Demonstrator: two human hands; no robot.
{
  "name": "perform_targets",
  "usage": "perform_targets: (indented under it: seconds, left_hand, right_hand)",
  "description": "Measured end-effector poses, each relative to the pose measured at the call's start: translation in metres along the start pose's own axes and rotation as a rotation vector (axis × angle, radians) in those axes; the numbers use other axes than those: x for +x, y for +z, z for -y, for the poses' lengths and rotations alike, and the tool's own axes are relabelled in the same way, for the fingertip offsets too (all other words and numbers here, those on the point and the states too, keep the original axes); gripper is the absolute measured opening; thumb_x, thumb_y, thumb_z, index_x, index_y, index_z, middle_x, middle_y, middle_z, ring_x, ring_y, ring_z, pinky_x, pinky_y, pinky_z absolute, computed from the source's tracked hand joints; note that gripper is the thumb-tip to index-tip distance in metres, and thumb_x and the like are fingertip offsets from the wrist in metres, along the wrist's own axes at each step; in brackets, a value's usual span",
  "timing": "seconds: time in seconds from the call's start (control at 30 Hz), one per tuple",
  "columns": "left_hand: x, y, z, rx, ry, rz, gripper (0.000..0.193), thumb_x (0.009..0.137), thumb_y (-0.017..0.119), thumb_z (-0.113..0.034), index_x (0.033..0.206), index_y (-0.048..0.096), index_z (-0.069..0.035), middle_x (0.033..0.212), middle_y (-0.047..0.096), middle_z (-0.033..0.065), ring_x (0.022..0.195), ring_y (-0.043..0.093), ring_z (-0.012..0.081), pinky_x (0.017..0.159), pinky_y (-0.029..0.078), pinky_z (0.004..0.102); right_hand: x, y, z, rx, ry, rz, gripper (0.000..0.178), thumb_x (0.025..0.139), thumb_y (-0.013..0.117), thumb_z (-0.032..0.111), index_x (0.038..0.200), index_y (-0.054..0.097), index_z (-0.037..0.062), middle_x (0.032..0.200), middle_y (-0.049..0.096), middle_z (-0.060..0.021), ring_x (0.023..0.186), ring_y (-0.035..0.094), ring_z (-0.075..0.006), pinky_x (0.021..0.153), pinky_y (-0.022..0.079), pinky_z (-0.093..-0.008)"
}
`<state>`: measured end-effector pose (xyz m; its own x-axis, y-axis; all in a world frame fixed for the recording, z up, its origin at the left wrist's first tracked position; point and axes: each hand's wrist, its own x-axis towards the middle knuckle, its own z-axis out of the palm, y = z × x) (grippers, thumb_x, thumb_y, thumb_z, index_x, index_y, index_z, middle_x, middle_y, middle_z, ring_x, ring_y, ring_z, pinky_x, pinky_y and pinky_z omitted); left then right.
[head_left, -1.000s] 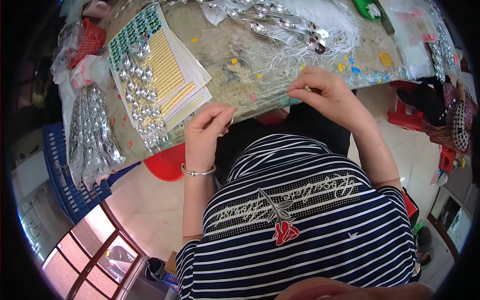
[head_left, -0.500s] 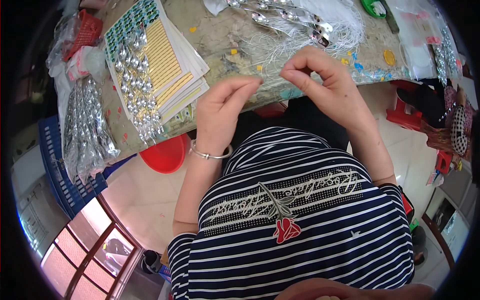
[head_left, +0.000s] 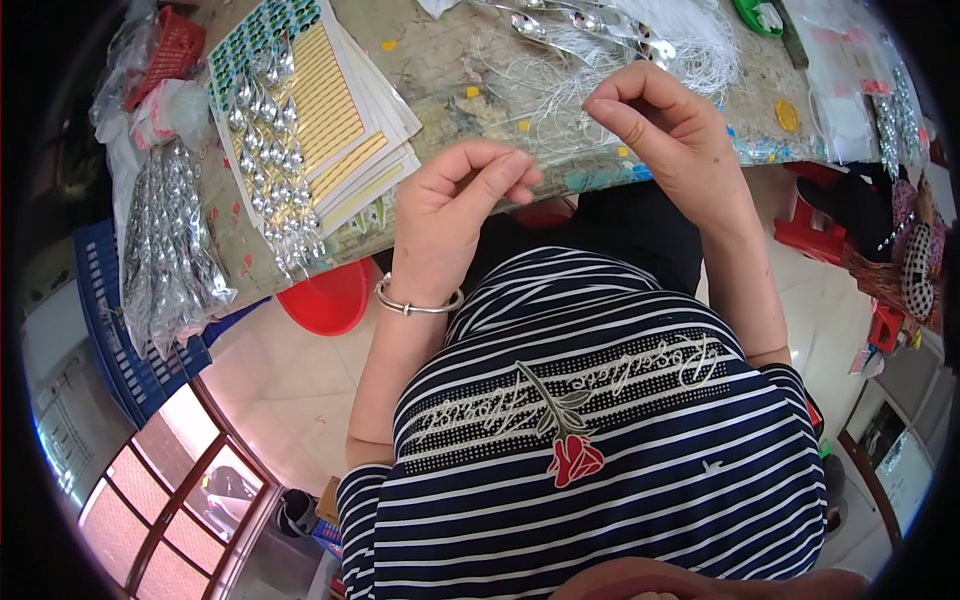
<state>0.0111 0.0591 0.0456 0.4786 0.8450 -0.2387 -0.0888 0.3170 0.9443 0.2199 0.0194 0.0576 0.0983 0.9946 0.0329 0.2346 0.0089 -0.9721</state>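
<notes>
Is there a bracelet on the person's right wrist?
No, the silver bracelet circles the left wrist, below the left hand; the right hand's wrist is bare.

Your left hand [head_left: 455, 205] is raised in front of your chest, back of the hand toward you, fingers curled with the thumb and forefinger drawn together at the tips, pointing right. Its forearm comes up bare from the lower left, bent at the elbow, the wrist straight. Your right hand [head_left: 665, 135] sits higher and further out, well apart from the left, its fingers bent inward and the thumb pressed against the forefinger in a tight pinch. The right forearm rises bare from the lower right, the wrist slightly flexed.
</notes>
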Motion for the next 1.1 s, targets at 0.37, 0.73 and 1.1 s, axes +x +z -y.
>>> perform_targets:
  seconds: [0.37, 0.73, 1.1]
  left_hand:
    - [0.005, 0.016, -0.008, -0.065, 0.056, 0.071, 0.014, 0.089, 0.060, -0.006, 0.097, 0.064, 0.004, 0.088, 0.067, 0.0097, 0.079, 0.064, 0.0133, 0.075, 0.052, 0.0247]
    - [-0.001, 0.019, -0.013, -0.060, 0.032, 0.009, 0.013, 0.088, 0.060, -0.008, 0.095, 0.064, 0.003, 0.084, 0.067, 0.0111, 0.072, 0.063, 0.0146, 0.070, 0.050, 0.0250]
    - [0.000, 0.017, -0.005, -0.083, -0.007, 0.051, 0.012, 0.088, 0.059, -0.007, 0.092, 0.064, 0.003, 0.084, 0.067, 0.0108, 0.071, 0.063, 0.0141, 0.069, 0.050, 0.0244]
  right_hand:
    - [-0.004, 0.013, 0.019, -0.010, -0.076, 0.115, 0.009, 0.088, 0.060, 0.009, 0.090, 0.061, 0.0003, 0.084, 0.058, -0.0021, 0.083, 0.056, -0.0104, 0.077, 0.043, -0.0236]
    - [-0.009, 0.002, 0.007, 0.231, 0.050, -0.065, 0.015, 0.091, 0.056, 0.014, 0.100, 0.063, 0.0035, 0.092, 0.059, 0.0012, 0.084, 0.052, -0.0072, 0.079, 0.042, -0.0222]
    - [-0.014, 0.020, 0.011, 0.431, 0.200, 0.075, 0.016, 0.090, 0.060, 0.015, 0.100, 0.063, 0.0033, 0.094, 0.060, 0.0012, 0.088, 0.052, -0.0060, 0.079, 0.041, -0.0215]
